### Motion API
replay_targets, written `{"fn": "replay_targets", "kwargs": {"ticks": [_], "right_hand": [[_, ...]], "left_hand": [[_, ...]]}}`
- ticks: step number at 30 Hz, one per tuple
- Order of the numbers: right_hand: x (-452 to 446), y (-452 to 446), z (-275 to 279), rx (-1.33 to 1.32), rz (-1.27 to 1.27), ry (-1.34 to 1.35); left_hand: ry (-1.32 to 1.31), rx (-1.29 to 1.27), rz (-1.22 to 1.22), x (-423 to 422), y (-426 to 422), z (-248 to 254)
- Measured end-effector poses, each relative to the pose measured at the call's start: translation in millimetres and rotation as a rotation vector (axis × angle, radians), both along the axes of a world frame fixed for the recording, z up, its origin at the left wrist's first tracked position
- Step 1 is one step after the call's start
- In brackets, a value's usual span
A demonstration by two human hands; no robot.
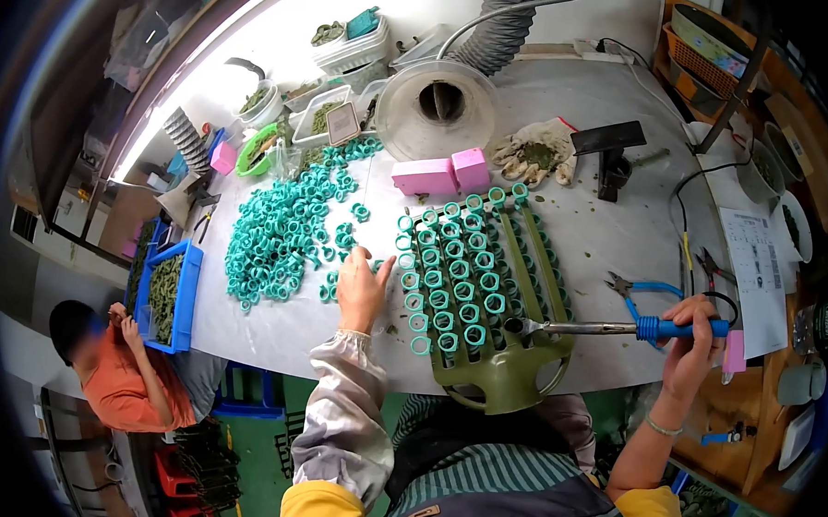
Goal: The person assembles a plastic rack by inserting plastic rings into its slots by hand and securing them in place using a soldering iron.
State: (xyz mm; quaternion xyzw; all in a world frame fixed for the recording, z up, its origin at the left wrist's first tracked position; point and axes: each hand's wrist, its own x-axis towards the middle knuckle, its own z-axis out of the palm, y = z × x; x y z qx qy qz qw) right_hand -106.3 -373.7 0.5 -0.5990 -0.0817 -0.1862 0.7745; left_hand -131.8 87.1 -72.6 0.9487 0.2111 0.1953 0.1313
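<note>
My left hand [362, 293] is at the right edge of a large pile of teal rings [281, 230], its thumb and fingers apart; whether a ring is between them cannot be made out. My right hand [690, 340] is wrapped round the blue handle of a metal tool [605, 329]. The tool's tip rests at the lower part of an olive-green rack [497, 378]. Rows of teal rings [450, 269] stand on the left part of this rack, while bare green bars show to their right.
Pink blocks [436, 174], a funnel [430, 111] and a glove [539, 151] lie behind the rack. Blue-handled pliers [648, 289] and a paper sheet [753, 273] are at the right. A person in orange [136, 385] sits at the left beside a blue crate [186, 295].
</note>
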Motion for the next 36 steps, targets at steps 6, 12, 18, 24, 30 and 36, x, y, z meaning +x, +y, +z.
{"fn": "replay_targets", "kwargs": {"ticks": [6, 12, 18, 24, 30, 36], "right_hand": [[-2, 0, 4, -0.026, -0.029, -0.017], [-4, -10, 1, -0.043, -0.039, -0.019], [-6, -11, 4, -0.038, -0.019, -0.022], [-9, -13, 5, -0.019, 0.012, -0.022], [-7, -10, -2, 0.002, 0.052, -0.029], [-4, 3, -13, 0.076, 0.142, 0.01]], "left_hand": [[-0.133, -0.239, -0.144, -18, 1, -3], [-0.184, -0.853, -0.349, -48, -45, 60], [-0.066, -0.685, -0.689, -61, -132, 95], [-0.04, -0.696, -0.647, -61, -137, 92], [-0.038, -0.412, -0.77, -55, -151, 84], [-0.054, -0.318, -0.809, -45, -158, 65]]}}
